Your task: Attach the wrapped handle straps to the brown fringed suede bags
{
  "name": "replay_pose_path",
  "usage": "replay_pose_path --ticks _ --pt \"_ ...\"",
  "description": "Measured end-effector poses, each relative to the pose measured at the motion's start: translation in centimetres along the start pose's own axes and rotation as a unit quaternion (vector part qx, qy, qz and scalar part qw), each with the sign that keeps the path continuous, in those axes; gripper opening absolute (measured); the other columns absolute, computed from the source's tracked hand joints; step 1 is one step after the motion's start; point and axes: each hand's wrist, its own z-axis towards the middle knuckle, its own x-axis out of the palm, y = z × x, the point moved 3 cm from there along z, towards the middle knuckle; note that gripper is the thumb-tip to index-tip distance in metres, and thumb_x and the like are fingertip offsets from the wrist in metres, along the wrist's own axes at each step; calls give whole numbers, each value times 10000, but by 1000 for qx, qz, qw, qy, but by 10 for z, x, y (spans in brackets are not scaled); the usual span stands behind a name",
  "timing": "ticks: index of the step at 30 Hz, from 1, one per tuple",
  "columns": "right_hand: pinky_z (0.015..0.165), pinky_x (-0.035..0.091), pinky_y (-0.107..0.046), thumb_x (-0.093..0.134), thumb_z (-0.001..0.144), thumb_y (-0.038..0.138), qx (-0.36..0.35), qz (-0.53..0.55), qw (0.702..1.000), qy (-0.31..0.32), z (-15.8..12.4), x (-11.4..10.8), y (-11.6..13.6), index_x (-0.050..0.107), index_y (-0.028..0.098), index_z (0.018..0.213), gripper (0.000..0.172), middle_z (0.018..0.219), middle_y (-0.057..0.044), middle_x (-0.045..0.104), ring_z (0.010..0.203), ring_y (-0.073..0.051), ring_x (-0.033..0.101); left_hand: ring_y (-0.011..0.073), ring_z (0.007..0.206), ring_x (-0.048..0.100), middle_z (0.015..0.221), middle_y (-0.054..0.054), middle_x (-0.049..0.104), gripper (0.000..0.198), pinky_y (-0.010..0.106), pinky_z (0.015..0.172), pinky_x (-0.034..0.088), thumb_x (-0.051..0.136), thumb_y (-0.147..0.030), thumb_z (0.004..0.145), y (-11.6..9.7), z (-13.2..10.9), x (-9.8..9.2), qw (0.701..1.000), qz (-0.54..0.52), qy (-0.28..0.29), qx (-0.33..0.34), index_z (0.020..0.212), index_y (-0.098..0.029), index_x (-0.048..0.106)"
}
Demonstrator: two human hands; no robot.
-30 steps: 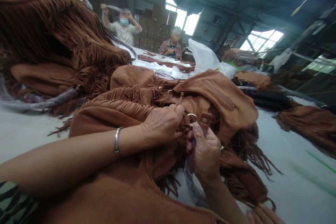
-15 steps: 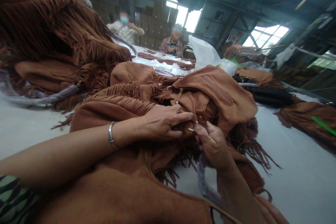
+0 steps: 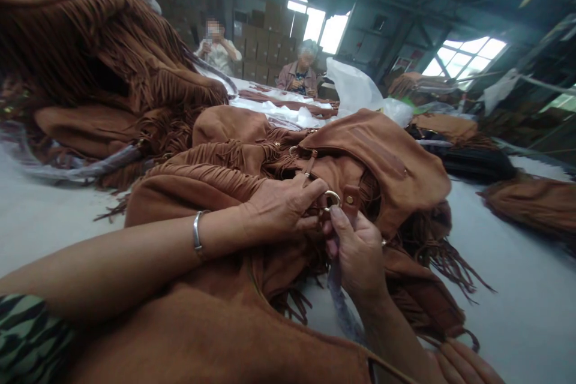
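A brown suede bag (image 3: 378, 156) with fringe lies in front of me, its flap folded back to the right. My left hand (image 3: 283, 207), a silver bangle on its wrist, is closed with thumb and fingers at a gold metal ring (image 3: 333, 194). The thumb of my right hand (image 3: 360, 249) presses the ring's lower edge, its fingers closed around a strap. That strap (image 3: 342, 306), wrapped in clear plastic, hangs below the right hand. Just above this hand stands a brown leather tab (image 3: 351, 197) with a gold rivet. The fingertips' exact hold is partly hidden.
Fringed brown bags (image 3: 90, 30) are heaped at the left. More brown suede (image 3: 202, 324) lies near my body. Another brown bag (image 3: 531, 204) rests at the right on the white table (image 3: 508, 264). Two people sit beyond, near a white plastic bag (image 3: 353, 87) and stacked cartons (image 3: 256, 42).
The ring has tilted up and shows more fully between my hands. My right hand has turned slightly, and the plastic-wrapped strap has swung left. The view has shifted a little.
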Motion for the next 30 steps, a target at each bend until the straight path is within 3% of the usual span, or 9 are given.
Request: replay_pose_path --ticks 3,9,16,20,30 --pt "316 278 -144 610 807 439 5 -28 999 15 3 -9 2 516 174 721 294 532 68 488 348 -35 373 192 823 565 975 33 548 369 280 632 439 473 -463 879 -1 -1 -2 999 -7 -6 31 1147 -211 450" --pt "300 240 -135 622 779 411 51 -82 992 80 11 -22 9 544 164 730 263 489 64 470 341 -39 358 202 869 562 994 45 547 526 280 665 432 448 -471 892 0 -3 -4 994 15 30 104 1362 -279 308" --pt "312 253 -130 702 753 385 26 7 997 68 2 0 7 545 155 731 279 551 60 528 334 -14 355 204 837 597 1028 54 539 452 268 623 439 444 -487 889 2 -2 -1 1000 18 1 3 1279 -262 398" --pt "312 263 -136 708 752 363 25 77 995 52 4 -2 7 543 162 741 260 555 70 521 326 -16 350 198 805 605 1004 40 551 434 260 606 440 463 -483 879 0 -2 -1 999 32 -12 -16 1240 -251 401" --pt "316 244 -143 711 749 417 -3 35 999 -25 -3 5 2 554 159 693 308 547 66 514 335 -16 345 218 828 609 1030 54 565 388 289 618 469 513 -399 859 -2 -3 4 998 41 -35 -25 1173 -199 406"
